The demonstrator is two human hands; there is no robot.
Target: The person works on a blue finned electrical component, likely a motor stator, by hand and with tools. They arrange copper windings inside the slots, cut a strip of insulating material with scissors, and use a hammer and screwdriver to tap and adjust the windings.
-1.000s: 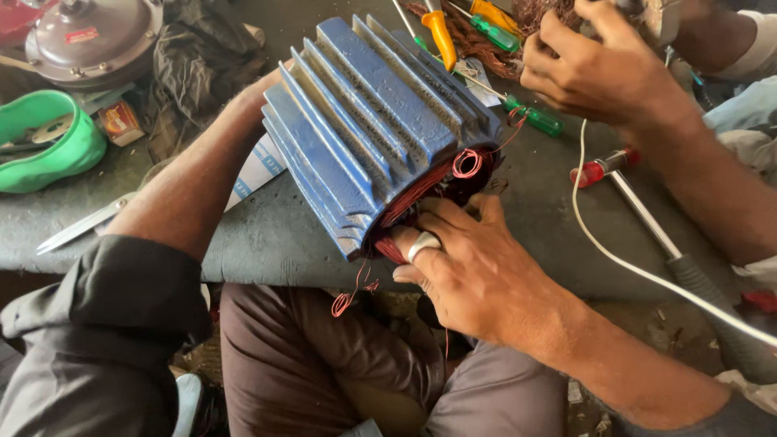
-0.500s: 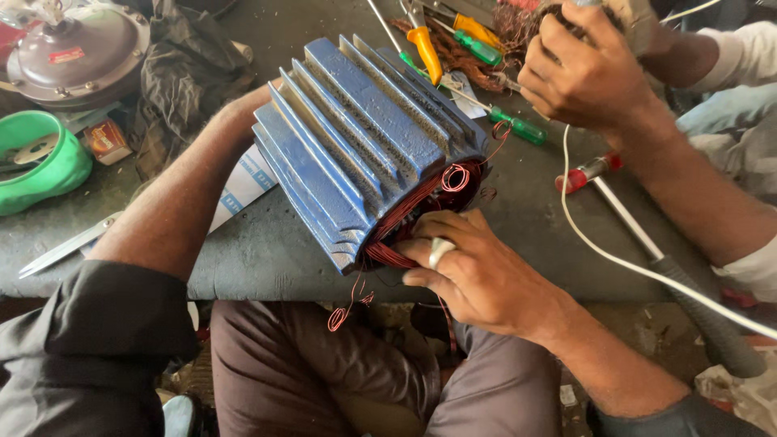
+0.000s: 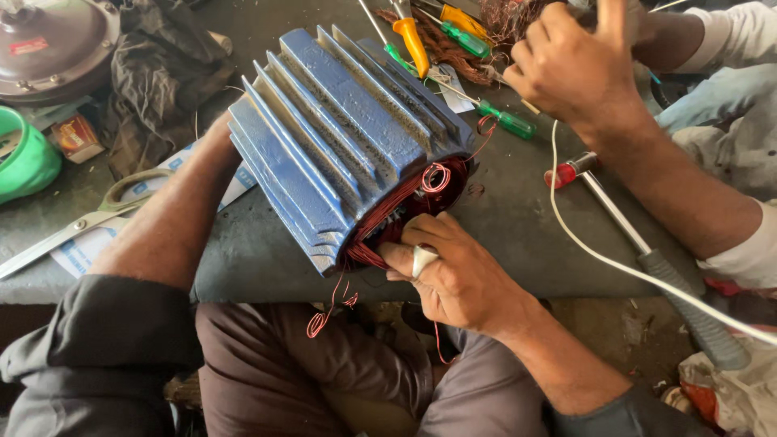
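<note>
Fingers [image 3: 421,243] of the right hand [image 3: 461,279] curl into the open end of a blue ribbed motor housing [image 3: 348,146], pinching the copper winding [image 3: 396,214] there.

Lying tilted on its side on the grey bench [image 3: 518,235], the housing has its open end turned toward the person. The left hand is hidden behind the far end of the housing, only the forearm [image 3: 174,218] showing, so whether those fingers are open or closed cannot be told. Coils already sit in the slots, so much of the winding looks done; loose red wire ends [image 3: 328,311] hang below the bench edge and a small loop [image 3: 435,178] stands free, so tidying and tying seem left. Another person's hand [image 3: 566,69] works at tangled copper wire beyond, near screwdrivers [image 3: 506,121] and scissors [image 3: 89,218].
</note>
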